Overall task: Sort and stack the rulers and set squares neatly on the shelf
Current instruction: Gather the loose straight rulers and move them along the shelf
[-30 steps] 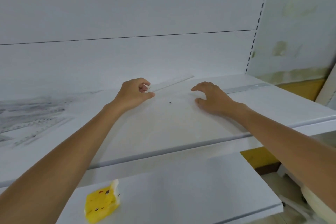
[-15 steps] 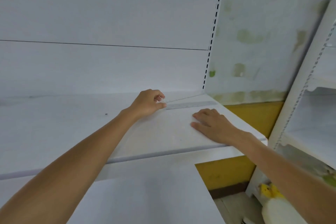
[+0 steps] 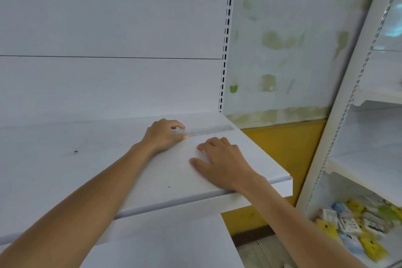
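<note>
Colourful packets (image 3: 356, 226) on side rack (image 3: 341, 119)

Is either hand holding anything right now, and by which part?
The left hand pinches the long clear plastic ruler by its left end. The right hand rests on the white shelf, holding nothing.

left hand (image 3: 164, 137) pinching clear ruler (image 3: 210, 130), right hand (image 3: 221, 164) flat on shelf (image 3: 65, 172)

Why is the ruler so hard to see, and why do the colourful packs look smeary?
Head view: the clear ruler is see-through and pale against the white shelf under soft, even light; head view, bottom right: the colourful packs are blurred, at the wide lens's edge.
</note>
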### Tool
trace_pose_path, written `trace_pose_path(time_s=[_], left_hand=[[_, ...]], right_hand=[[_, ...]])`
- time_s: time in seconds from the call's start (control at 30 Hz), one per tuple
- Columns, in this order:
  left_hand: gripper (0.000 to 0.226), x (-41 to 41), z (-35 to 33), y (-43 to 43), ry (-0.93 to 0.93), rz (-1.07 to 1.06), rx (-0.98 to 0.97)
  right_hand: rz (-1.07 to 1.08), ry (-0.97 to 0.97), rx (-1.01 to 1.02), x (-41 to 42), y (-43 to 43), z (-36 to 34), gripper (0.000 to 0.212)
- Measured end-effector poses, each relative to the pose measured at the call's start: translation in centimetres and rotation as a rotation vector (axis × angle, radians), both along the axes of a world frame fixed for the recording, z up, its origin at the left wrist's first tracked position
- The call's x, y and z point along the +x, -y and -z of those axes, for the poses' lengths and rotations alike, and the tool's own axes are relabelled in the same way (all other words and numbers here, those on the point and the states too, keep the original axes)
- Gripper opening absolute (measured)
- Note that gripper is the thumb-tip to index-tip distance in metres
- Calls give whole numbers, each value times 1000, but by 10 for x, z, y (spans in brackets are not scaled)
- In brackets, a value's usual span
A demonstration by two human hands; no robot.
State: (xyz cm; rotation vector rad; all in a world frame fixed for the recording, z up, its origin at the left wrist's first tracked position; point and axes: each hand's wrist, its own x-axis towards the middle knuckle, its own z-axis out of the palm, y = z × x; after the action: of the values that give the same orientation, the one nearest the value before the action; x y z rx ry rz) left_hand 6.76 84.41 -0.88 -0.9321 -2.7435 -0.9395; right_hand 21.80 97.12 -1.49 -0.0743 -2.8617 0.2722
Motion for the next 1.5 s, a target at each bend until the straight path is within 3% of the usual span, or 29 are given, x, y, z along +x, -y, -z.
trace_pose_path(time_s=[0.1,0.3,0.43,0.57,0.8,1.0,1.2,1.5], left_hand=[[34,-4,2,-1,-1,4,0],[61,-5,5,0,26,-35,47],[52,1,3,-1,-138,-71,18],[37,17,-9,8,-198,-108,134],[31,54,-18,96,-177,-112,-150],[25,88,-26,266,-261,-342,-132],[20,130,-28,458,-202,-625,-87],[23,163,-22,632,-183,-774,-67]], right_hand=[[-6,-11,-8,0,-1,0,52],[-11,-20,-15,-1,-2,2,51],[-13,-9,-15,-1,-3,1,51],[-2,12,-55,3,-2,-3,49],[92,48,218,-9,40,-27,37],[-232,-121,58,-50,207,-41,35],[-509,-149,-28,-68,393,-49,32],[-684,-168,-126,-71,576,-49,36]])
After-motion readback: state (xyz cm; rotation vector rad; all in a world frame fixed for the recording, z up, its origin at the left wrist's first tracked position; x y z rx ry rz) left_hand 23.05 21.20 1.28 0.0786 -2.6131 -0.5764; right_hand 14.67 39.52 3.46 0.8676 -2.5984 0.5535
